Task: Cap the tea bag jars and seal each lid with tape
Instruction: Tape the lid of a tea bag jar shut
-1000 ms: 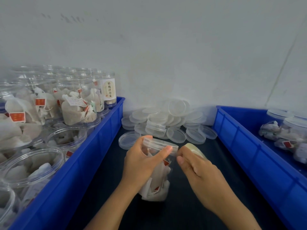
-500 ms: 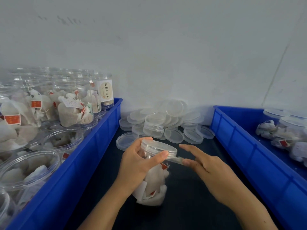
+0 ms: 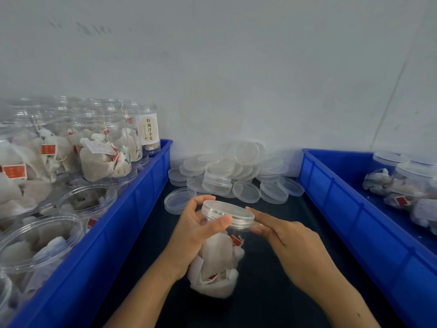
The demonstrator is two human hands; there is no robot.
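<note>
Holding the capped jar [image 3: 216,256] above the dark surface [image 3: 272,292], my left hand [image 3: 194,235] grips its neck while my right hand's [image 3: 290,242] straight fingers [image 3: 257,218] press its lid [image 3: 228,215] rim. Loose lids [image 3: 234,176] pile at the far wall between two blue bins [image 3: 113,233].

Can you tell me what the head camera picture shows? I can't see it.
The left hand grips a lidded tea bag jar while the right hand presses straight fingers against its lid. Blue bins sit either side.

Both forearms were bare, with no sleeve in view; the left hand [image 3: 189,235] and the right hand [image 3: 292,245] wore no gloves, rings or watch; the fingernails [image 3: 225,219] were short, trimmed and unpainted; the wrists carried no band.
</note>
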